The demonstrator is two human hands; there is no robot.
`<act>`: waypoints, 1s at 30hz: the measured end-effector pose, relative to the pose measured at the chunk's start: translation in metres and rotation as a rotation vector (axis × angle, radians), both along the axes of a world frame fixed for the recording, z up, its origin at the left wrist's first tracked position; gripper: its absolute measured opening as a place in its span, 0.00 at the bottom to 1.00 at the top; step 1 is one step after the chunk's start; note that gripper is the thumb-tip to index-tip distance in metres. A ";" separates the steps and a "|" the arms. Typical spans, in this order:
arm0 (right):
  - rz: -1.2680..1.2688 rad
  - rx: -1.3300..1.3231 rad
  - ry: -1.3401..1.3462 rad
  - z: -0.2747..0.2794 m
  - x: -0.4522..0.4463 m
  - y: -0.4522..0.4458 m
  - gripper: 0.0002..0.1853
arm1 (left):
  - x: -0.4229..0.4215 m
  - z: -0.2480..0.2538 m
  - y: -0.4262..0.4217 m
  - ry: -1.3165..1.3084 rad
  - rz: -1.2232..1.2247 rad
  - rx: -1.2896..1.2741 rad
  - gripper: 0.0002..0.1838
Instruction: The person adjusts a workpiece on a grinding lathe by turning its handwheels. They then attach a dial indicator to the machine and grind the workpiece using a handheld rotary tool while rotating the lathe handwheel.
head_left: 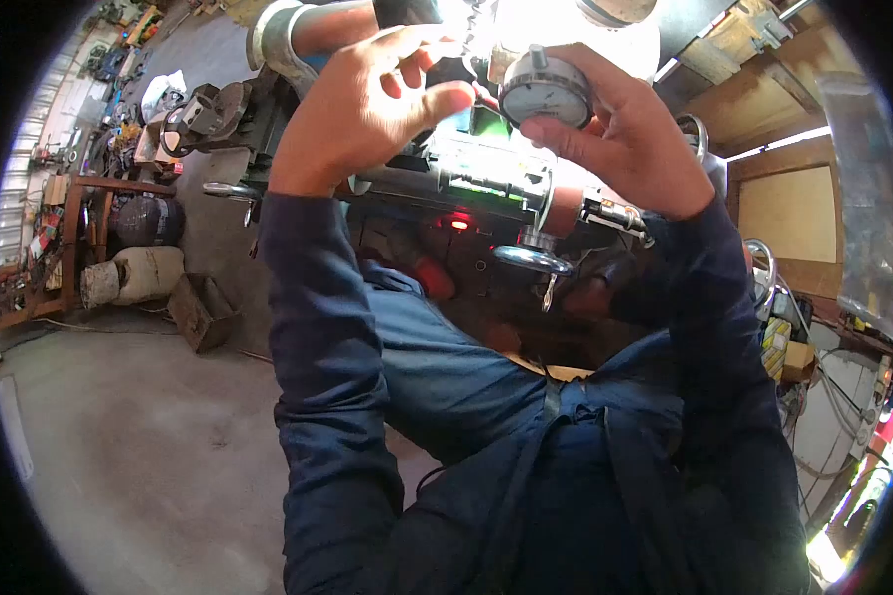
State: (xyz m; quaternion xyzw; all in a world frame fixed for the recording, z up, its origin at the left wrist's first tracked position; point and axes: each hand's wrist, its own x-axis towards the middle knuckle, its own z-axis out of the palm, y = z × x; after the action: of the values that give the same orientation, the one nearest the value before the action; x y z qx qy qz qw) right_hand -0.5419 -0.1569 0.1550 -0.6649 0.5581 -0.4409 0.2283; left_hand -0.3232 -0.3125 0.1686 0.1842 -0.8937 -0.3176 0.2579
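Observation:
In the upper middle of the head view, my right hand (630, 134) grips a round dial indicator (544, 97). Its white face with a needle points toward me, and my thumb presses near the lower rim. Opposite it, my left hand (367, 104) has curled fingers and a thumb reaching toward the dial. A small dark part (453, 71) sits between that thumb and fingers; its kind is unclear. Under both hands is a machine with a chrome handwheel (533, 260). Strong glare washes out the area behind the dial.
A second crank handle (231, 190) juts out at the machine's left. A red light (458, 224) glows below the machine bed. On the floor at left stand a metal box (203, 312) and a pale cylinder (134, 278). Wooden panels (789, 213) are at right.

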 end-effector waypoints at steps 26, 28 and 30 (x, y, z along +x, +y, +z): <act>-0.140 -0.091 -0.331 -0.048 0.033 -0.004 0.24 | -0.034 -0.039 0.009 0.187 0.328 -0.119 0.17; -0.129 -0.040 -0.395 -0.048 0.032 -0.001 0.24 | -0.038 -0.037 0.013 0.149 0.354 -0.105 0.17; -0.121 0.002 -0.443 -0.046 0.033 0.001 0.23 | -0.044 -0.033 0.020 0.103 0.382 -0.171 0.17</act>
State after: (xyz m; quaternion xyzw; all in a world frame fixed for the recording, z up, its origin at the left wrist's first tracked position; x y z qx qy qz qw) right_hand -0.5094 -0.1563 0.1087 -0.5170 0.5336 -0.5885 0.3188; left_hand -0.3668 -0.2928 0.1359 0.3111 -0.8519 -0.1947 0.3736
